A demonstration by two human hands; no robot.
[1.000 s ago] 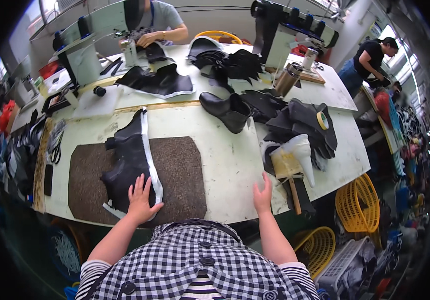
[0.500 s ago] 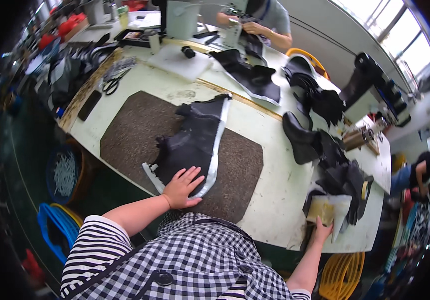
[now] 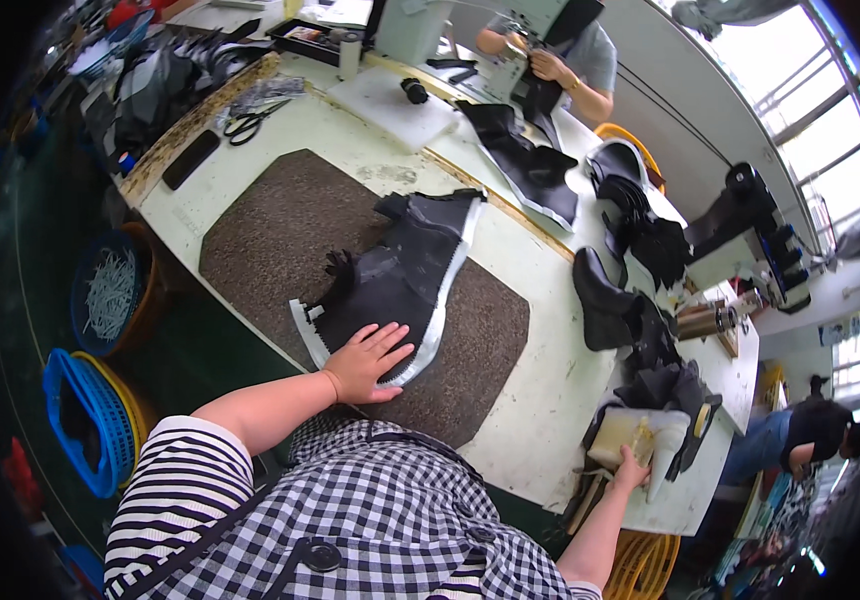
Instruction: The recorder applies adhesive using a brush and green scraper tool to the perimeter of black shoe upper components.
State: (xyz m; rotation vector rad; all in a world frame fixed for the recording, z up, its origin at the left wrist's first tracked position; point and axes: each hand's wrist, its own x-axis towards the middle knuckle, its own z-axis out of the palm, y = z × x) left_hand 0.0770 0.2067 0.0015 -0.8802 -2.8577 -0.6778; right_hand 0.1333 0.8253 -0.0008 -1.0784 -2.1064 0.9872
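A black leather boot upper [image 3: 380, 275] with a white strip along its edges lies flat on a brown textured mat [image 3: 260, 220]. My left hand [image 3: 370, 363] rests on its lower end, palm down, fingers spread. Over at the right end of the table, my right hand [image 3: 632, 468] is at the front of a translucent yellowish container [image 3: 612, 436], fingers bent together; whatever is between them is hidden. Right beside that hand stands a white tapered bottle [image 3: 666, 455].
Black boot pieces [image 3: 605, 300] are heaped along the table's right side. Scissors [image 3: 250, 122] and a dark phone-like slab [image 3: 192, 160] lie far left. Baskets [image 3: 90, 420] stand on the floor at left. Across the table, a person's hands [image 3: 550, 68] work at a machine.
The whole view has swung and tilted a little. My left hand stays on the boot upper. My right hand stays by the container, its fingers now bent lower at the container's front.
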